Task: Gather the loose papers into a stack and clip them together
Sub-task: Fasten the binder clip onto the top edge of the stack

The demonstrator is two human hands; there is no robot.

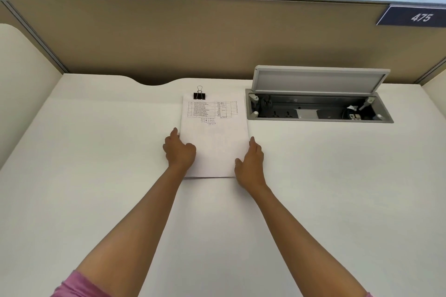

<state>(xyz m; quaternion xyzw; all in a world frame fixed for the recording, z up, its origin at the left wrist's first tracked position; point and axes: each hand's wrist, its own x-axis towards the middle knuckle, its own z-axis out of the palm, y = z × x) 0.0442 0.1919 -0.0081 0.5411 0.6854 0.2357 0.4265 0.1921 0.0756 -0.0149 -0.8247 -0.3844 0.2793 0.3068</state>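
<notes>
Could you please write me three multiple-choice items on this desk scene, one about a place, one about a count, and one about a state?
1. Where on the white stack of printed papers does the black metal binder clip sit?
A. far edge, near its left corner
B. near edge
C. right edge

2. How many binder clips are in view?
A. one
B. two
C. three

3. How is the grey metal lid of the socket box set into the white desk?
A. shut flat
B. propped open
C. taken off

Key: 1 A, the clip bites the far edge beside the left corner. 2 A, only one shows. 3 B, the lid stands tilted up, with the sockets exposed. The left hand and right hand flank the stack's sides.
</notes>
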